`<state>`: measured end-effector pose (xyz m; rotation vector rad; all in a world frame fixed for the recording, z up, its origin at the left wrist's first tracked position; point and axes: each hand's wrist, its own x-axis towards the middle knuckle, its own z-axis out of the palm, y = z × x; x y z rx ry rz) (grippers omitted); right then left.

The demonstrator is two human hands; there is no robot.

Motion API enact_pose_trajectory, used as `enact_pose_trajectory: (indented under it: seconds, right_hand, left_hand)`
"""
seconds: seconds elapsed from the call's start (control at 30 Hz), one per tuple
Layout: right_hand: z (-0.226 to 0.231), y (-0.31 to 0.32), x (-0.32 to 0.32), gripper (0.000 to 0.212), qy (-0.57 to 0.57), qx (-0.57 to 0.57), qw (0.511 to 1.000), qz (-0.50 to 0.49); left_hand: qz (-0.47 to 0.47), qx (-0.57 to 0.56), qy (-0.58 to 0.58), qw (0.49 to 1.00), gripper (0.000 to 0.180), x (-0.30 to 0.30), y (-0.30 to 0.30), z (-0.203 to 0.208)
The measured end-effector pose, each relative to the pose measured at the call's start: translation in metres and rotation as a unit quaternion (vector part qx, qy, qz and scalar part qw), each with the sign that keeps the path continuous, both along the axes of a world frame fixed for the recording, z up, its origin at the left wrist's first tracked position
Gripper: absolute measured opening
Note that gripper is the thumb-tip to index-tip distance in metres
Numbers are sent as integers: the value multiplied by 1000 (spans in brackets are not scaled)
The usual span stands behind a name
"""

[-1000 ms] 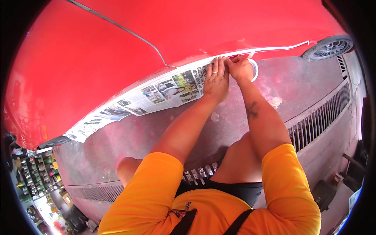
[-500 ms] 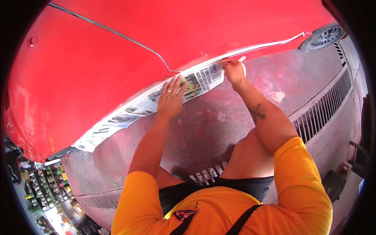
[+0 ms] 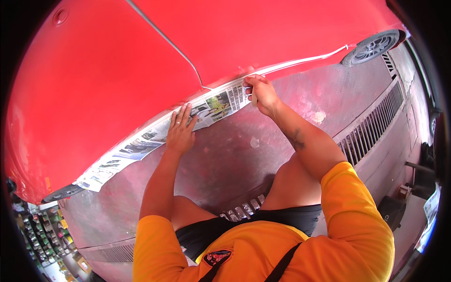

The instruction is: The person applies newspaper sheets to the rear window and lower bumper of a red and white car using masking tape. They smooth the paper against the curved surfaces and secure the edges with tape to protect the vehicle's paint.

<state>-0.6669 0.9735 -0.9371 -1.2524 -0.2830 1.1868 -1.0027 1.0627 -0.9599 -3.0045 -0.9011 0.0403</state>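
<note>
A strip of newspaper (image 3: 218,104) hangs along the lower edge of the red car body (image 3: 141,61), its upper edge fixed along a line of white masking tape (image 3: 300,61). My left hand (image 3: 181,129) lies on the newspaper with fingers spread, fingertips at the taped edge; a ring is on one finger. At the right end of the sheet, my right hand (image 3: 263,96) is closed, fingers bent against the taped edge. A pale curved piece, seemingly a tape roll (image 3: 254,98), shows under its fingers, mostly hidden by the hand.
A wheel (image 3: 373,49) stands at the far right, another tyre (image 3: 63,193) at the left. Slotted floor grates (image 3: 371,124) run along the red-stained concrete floor (image 3: 225,155). Shelves with cans and bottles (image 3: 44,235) are at lower left.
Both hands have shifted left in the picture, and the car and newspaper have moved left with the view. My right hand has turned, hiding more of the white roll.
</note>
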Motion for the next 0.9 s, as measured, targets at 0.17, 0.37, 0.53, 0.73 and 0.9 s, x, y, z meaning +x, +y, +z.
enact_pose_trajectory:
  seconds: [0.17,0.37,0.53,0.73,0.9]
  right_hand:
    - [6,0,-8,22,-76,-64,994,41]
    - [1,19,-15,16,-11,-16,1000,23]
    - [-3,10,14,11,30,9,999,-18]
    - [-133,-93,178,19,-100,-49,979,-170]
    - [-183,-220,249,30,-289,-417,855,108]
  left_hand:
    - [13,-10,7,1000,56,0,-3,-1]
    - [9,-17,-16,1000,53,3,-4,-2]
    - [14,-29,-6,999,50,0,-5,3]
    - [15,-53,22,998,57,-5,-13,0]
    - [2,-78,49,996,57,18,-7,23]
